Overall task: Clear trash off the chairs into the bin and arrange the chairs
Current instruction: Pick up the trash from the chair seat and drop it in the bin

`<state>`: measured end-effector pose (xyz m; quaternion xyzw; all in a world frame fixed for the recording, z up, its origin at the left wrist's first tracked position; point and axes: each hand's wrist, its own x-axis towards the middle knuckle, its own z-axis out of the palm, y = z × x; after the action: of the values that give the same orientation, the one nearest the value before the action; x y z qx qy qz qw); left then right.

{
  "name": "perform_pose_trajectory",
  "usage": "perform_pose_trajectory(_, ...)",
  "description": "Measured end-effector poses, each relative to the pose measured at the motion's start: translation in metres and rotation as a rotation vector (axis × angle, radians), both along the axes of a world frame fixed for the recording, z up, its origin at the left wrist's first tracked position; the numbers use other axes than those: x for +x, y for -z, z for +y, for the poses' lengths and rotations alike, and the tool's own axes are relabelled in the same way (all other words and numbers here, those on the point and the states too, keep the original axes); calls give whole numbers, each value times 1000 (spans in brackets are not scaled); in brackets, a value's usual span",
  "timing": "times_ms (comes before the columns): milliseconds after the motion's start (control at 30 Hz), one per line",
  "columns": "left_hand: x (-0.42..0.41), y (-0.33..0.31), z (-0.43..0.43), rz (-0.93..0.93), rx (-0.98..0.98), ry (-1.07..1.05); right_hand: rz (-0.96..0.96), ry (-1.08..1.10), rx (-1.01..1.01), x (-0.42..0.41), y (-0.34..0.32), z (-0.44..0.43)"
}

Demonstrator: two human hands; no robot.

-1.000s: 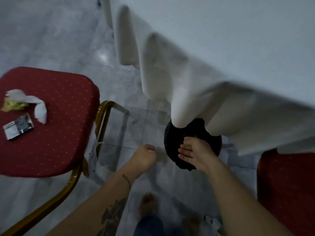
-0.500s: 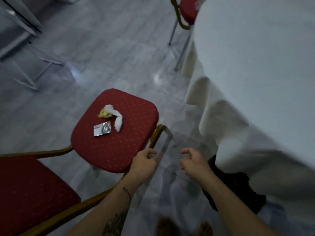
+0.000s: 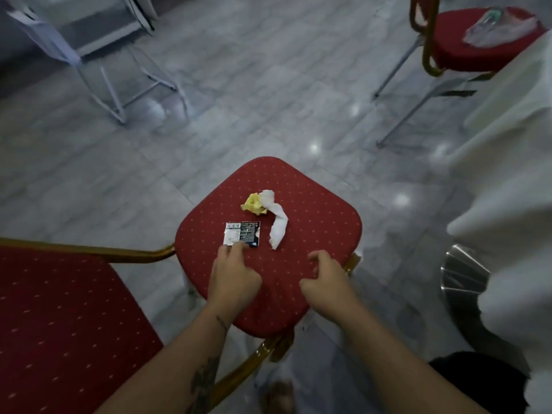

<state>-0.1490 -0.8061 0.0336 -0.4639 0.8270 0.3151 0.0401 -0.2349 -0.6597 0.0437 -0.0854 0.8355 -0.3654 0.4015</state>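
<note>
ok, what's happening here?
A person is bent over a red chair seat with three bits of trash on it: a wrapper, a white tissue and a yellow wad. The left hand touches the wrapper's near edge; whether it pinches it is unclear. The right hand hovers over the seat, loosely curled, holding nothing. A second chair farther off holds plastic litter. What looks like a black bin sits at bottom right.
</note>
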Motion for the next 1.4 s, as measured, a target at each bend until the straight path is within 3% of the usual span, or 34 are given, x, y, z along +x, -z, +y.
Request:
perform_pose_trajectory(200, -14, 34, -58, -244, -214, 331, 207, -109, 119, -30, 32, -75)
perform_pose_trajectory(333, -27, 51, -84, -313, -148, 453, 295, -192, 151, -46, 51, -109)
perform_pose_trajectory(533, -29, 79, -106, -277, -91, 499, 427, -128, 231, -58, 81, -137)
perform_pose_trajectory(633, -32, 86, -108, -195, -136, 465, 508, -219, 268, -67, 88, -143)
perform_pose_trajectory(800, -30, 85, -108, -201, -138, 467, 410, -92, 282, -85, 71, -143)
perform_pose_trajectory(967, -27, 86, -108, -274, -137, 550, 685, -296, 182, -82, 52, -170)
perform_pose_trajectory(1067, -25, 87, -111, -237, -121, 539, 572, -516, 255, -79, 56, -190)
perform_pose_trajectory(1167, -25, 87, -115, -212, -89, 531, 461, -586, 283, -67, 73, -197)
perform_pose_trajectory(1300, -26, 83, -123, -227, -72, 549, 466, -446, 205, -60, 85, -190)
perform_pose_trajectory(1400, -23, 80, -126, -270, -102, 554, 308, -274, 100, -63, 84, -169)
